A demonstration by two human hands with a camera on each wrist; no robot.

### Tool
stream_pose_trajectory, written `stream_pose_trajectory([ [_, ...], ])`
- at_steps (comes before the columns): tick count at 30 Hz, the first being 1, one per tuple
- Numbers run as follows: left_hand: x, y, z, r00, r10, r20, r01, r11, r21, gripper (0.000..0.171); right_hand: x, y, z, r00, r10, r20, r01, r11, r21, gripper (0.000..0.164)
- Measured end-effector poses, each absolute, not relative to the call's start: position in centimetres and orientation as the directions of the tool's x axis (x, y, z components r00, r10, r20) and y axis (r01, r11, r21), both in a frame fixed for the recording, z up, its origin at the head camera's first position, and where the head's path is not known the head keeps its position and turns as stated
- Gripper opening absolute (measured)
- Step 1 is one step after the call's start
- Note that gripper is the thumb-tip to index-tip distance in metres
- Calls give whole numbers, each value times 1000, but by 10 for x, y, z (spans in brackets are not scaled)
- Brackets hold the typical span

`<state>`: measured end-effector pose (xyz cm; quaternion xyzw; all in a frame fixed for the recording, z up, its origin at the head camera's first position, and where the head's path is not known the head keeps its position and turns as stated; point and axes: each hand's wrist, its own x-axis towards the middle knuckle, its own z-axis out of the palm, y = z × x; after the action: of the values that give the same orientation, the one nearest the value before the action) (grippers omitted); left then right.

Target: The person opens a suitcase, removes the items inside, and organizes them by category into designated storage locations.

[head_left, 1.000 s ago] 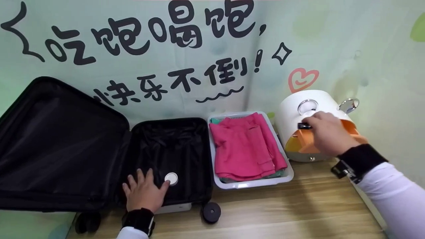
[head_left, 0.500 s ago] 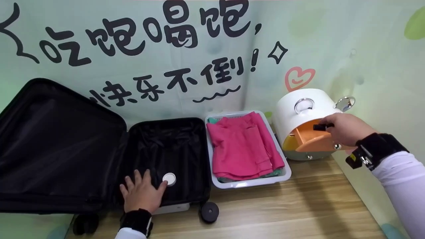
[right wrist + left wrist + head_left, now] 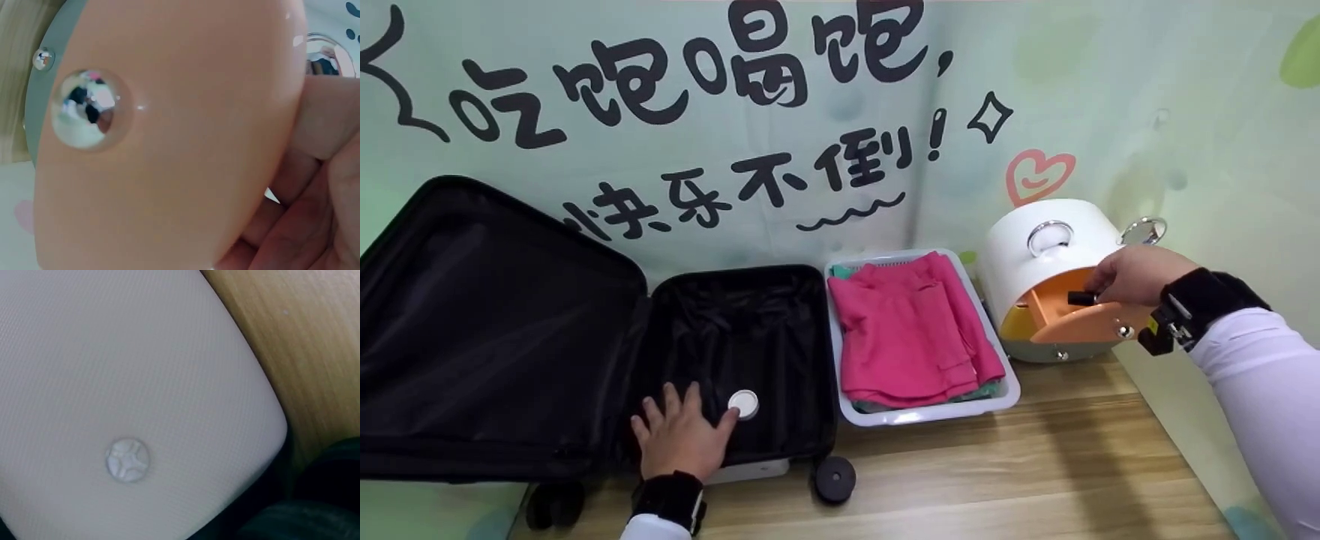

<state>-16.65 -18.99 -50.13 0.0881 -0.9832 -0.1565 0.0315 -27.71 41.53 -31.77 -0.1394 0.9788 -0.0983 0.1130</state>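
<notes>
At the right, my right hand point(image 3: 1136, 274) pinches a small black tube point(image 3: 1081, 298) inside the pulled-out orange drawer point(image 3: 1080, 328) of a round white organizer point(image 3: 1020, 244). In the right wrist view the drawer's front point(image 3: 180, 146), with a shiny ball knob point(image 3: 84, 109), covers the tube, and curled fingers point(image 3: 304, 135) show behind its edge. My left hand point(image 3: 682, 439) lies with fingers spread at the near edge of the open black suitcase point(image 3: 735, 352). Its thumb reaches the rim of a white round disc point(image 3: 745, 403) in the suitcase.
A white basket point(image 3: 937, 414) holding folded pink clothes point(image 3: 900, 337) stands between suitcase and organizer. The suitcase lid point(image 3: 502, 330) leans open on the left. A pale textured panel point(image 3: 140, 371) fills most of the left wrist view. A wheel point(image 3: 834, 480) sticks out at the suitcase's near corner.
My right hand has moved right with the black tube, from before the organizer to over the drawer, then lowered it slightly into the drawer. My left hand stays in place.
</notes>
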Motion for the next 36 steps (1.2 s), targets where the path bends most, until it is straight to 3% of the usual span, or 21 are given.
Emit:
stream_pose_trajectory([
  [10, -168, -189, -501, -981, -192, 34, -172, 935, 311, 105, -283, 416, -325, -931, -311, -192, -284, 946, -156, 17],
  [23, -168, -190, -501, -980, -192, 43, -169, 935, 312, 104, -288, 419, -332, -934, -307, -184, -270, 941, -204, 17],
  [31, -166, -190, -501, -981, -192, 41, -170, 934, 313, 102, -284, 422, -334, -943, -314, -111, -287, 935, -207, 19],
  [36, -166, -190, -501, -981, -189, 40, -168, 935, 313, 104, -265, 413, -334, -969, -248, 12, -243, 937, -250, 25],
])
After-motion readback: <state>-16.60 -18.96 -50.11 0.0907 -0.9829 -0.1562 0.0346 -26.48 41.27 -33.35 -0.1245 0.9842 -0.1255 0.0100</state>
